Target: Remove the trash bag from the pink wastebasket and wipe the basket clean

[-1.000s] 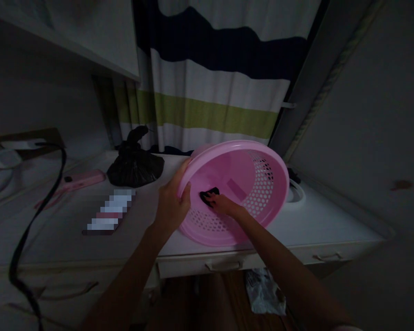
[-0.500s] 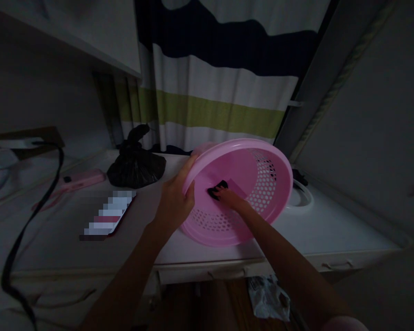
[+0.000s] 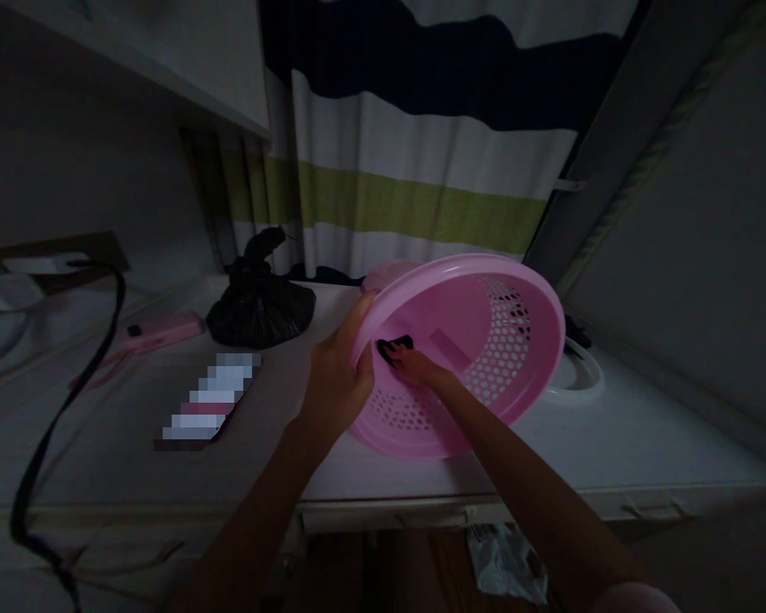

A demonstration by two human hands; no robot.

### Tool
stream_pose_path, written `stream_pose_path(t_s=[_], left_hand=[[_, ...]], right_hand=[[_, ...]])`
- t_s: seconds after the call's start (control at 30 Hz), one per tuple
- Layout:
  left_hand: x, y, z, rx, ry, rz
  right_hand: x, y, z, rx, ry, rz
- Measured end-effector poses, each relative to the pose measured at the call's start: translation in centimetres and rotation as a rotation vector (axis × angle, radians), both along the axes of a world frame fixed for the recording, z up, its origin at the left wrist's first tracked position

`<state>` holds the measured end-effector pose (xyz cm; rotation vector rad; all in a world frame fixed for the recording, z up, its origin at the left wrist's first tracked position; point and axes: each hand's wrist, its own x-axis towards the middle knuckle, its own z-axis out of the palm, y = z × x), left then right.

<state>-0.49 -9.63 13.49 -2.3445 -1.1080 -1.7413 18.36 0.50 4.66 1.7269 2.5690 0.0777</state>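
Observation:
A pink plastic basket (image 3: pixel 465 298) with perforated sides lies tilted on the white desk, its mouth turned toward me. My left hand (image 3: pixel 341 366) grips its left rim, thumb inside and fingers behind the wall. Reaching into the basket, my right hand (image 3: pixel 414 364) presses a small black cloth (image 3: pixel 394 347) against the inner wall on the left. The cloth sits under my fingertips, and part of it is covered by them.
Left of the basket are a knotted black plastic bag (image 3: pixel 261 306), a phone with a blurred screen (image 3: pixel 210 400) and a pink device with a strap (image 3: pixel 169 330). A black cable (image 3: pixel 51 417) hangs at far left. A white ring-shaped item (image 3: pixel 580 375) lies behind the basket's right side.
My right hand has slid the black cloth leftward along the inside of the basket. The whole view has shifted slightly; my left hand still holds the rim.

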Motion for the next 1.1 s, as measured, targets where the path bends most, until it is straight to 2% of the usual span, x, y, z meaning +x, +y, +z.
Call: stream_pose_path(t_s=[0.2,0.47,0.53,0.7,0.9,1.1], left_hand=[[0.3,-0.4,0.2,-0.032,-0.020,0.016],[0.9,-0.9,0.3,0.003,-0.012,-0.022],[0.8,-0.9,0.2,0.028,-0.009,-0.028],[0.6,-1.1,0.0,0.023,-0.004,-0.023],[0.8,-1.2,0.1,0.014,0.023,-0.006],[0.9,-1.1,0.2,0.025,0.068,-0.008]], right_hand=[[0.6,-3.7,-0.2,0.009,0.198,0.139],[-0.4,-6.6,0.5,0.026,0.262,0.207],[-0.3,-7.0,0.8,0.019,0.182,0.169],[1.2,-7.9,2.1,0.068,-0.113,-0.052],[3.3,-6.4,3.2,0.117,-0.228,-0.223],[2.8,-2.0,2.3,0.069,-0.181,-0.237]])
